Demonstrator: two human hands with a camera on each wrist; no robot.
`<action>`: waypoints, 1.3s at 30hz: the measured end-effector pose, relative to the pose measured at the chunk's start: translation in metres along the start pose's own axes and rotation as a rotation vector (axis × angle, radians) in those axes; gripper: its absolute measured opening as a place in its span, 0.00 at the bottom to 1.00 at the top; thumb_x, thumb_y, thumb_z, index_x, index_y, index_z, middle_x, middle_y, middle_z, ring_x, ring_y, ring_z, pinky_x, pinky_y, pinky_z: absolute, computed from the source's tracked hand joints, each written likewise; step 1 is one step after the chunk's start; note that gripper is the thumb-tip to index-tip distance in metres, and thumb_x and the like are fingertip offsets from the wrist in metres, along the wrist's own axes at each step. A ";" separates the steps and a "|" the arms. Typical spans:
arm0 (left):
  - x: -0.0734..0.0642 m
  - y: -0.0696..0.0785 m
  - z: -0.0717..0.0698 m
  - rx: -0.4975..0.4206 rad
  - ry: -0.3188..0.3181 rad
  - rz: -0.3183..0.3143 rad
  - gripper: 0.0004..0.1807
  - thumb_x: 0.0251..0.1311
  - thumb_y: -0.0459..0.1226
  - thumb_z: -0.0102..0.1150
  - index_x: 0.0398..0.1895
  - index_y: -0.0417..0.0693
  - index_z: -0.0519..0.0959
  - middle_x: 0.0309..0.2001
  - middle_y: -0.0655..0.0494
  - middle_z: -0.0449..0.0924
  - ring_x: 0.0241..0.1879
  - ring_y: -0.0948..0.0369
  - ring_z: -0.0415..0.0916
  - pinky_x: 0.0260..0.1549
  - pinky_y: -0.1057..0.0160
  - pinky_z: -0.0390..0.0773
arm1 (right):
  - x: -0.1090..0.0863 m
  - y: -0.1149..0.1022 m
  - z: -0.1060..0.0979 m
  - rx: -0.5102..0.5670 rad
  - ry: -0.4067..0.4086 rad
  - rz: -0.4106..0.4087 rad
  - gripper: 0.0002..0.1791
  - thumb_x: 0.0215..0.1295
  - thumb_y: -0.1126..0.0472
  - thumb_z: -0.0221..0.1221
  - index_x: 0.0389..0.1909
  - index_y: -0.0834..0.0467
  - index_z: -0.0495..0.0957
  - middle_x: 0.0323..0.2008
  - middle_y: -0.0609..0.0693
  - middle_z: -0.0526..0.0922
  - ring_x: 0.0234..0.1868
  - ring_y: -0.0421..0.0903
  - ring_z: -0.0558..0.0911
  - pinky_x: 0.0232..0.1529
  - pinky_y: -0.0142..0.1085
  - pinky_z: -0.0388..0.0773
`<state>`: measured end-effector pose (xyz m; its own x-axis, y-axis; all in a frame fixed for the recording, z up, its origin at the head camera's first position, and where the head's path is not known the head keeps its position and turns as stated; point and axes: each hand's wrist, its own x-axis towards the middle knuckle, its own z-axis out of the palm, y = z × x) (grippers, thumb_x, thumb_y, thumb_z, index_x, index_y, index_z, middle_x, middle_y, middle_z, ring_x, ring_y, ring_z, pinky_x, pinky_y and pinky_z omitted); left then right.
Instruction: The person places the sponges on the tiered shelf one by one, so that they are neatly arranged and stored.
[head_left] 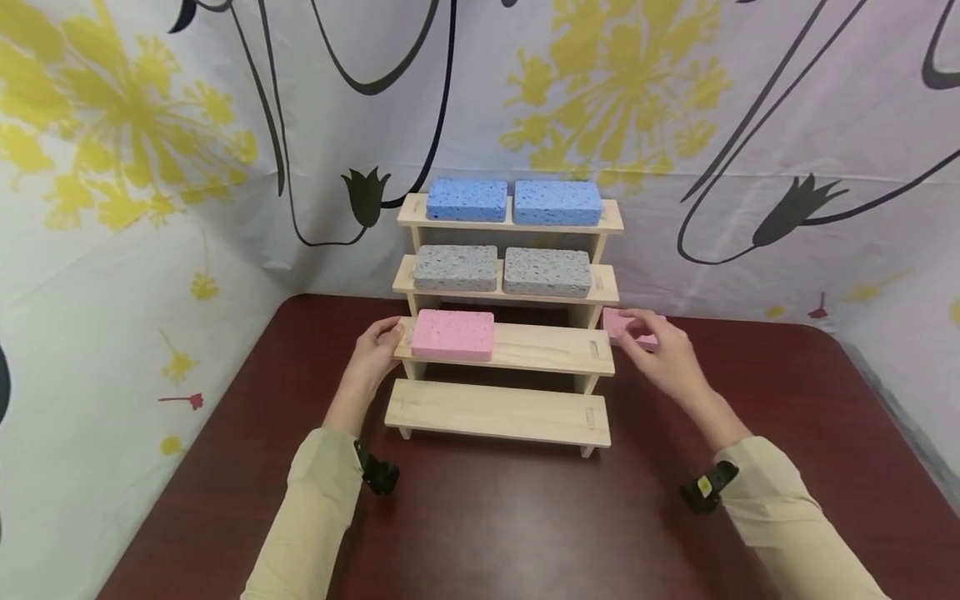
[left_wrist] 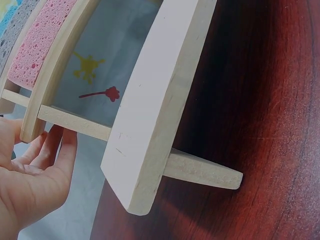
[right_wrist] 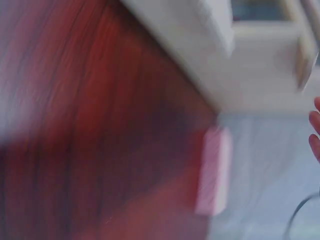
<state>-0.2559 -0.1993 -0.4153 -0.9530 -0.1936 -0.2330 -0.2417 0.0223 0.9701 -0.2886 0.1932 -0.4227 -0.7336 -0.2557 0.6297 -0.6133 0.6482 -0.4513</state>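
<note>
A tiered wooden rack [head_left: 499,412] stands on the dark red table. My left hand [head_left: 375,354] grips the left end of its second step from the bottom, thumb above and fingers under the edge, as the left wrist view shows. Beside that thumb, a pink sponge [head_left: 453,335] lies on the step. A second pink sponge [right_wrist: 212,172] sits on the table to the right of the rack, near the wall cloth. My right hand [head_left: 667,354] hovers near this sponge with bent, spread fingers. In the blurred right wrist view, its fingertips [right_wrist: 314,120] are apart from the sponge.
Two grey sponges [head_left: 455,268] lie on the step above, and two blue sponges [head_left: 467,200] on the top step. A patterned cloth [head_left: 300,125] hangs behind the table [head_left: 495,525]. Dark wrist cameras [head_left: 378,473] sit on both sleeves.
</note>
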 end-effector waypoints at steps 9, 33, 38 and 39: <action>0.001 -0.003 -0.001 -0.029 -0.002 -0.016 0.24 0.69 0.41 0.40 0.67 0.45 0.58 0.63 0.41 0.63 0.59 0.53 0.65 0.61 0.55 0.67 | -0.007 0.064 0.003 -0.135 -0.186 0.296 0.22 0.63 0.52 0.54 0.52 0.64 0.71 0.39 0.63 0.78 0.45 0.59 0.73 0.44 0.56 0.70; -0.002 0.000 -0.003 0.011 0.002 0.012 0.24 0.69 0.41 0.41 0.66 0.45 0.58 0.61 0.40 0.64 0.58 0.51 0.66 0.60 0.53 0.67 | 0.013 0.099 0.016 -0.488 -0.724 0.221 0.40 0.62 0.50 0.55 0.63 0.74 0.54 0.61 0.75 0.59 0.59 0.71 0.61 0.55 0.64 0.63; -0.002 0.000 -0.001 0.009 0.015 0.009 0.24 0.69 0.40 0.41 0.66 0.44 0.59 0.61 0.39 0.65 0.57 0.52 0.67 0.60 0.53 0.67 | 0.012 0.086 0.004 -0.528 -0.733 0.195 0.38 0.50 0.48 0.65 0.54 0.73 0.68 0.42 0.70 0.77 0.39 0.64 0.75 0.42 0.56 0.73; -0.002 0.000 0.000 0.009 0.014 0.009 0.24 0.69 0.40 0.41 0.66 0.44 0.59 0.61 0.39 0.65 0.57 0.52 0.66 0.60 0.52 0.67 | 0.011 0.084 0.002 -0.534 -0.746 0.197 0.39 0.47 0.47 0.66 0.52 0.72 0.69 0.40 0.68 0.78 0.37 0.62 0.75 0.40 0.55 0.74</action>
<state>-0.2545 -0.1991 -0.4147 -0.9527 -0.2068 -0.2228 -0.2344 0.0329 0.9716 -0.3484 0.2433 -0.4547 -0.9214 -0.3806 -0.0791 -0.3785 0.9247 -0.0401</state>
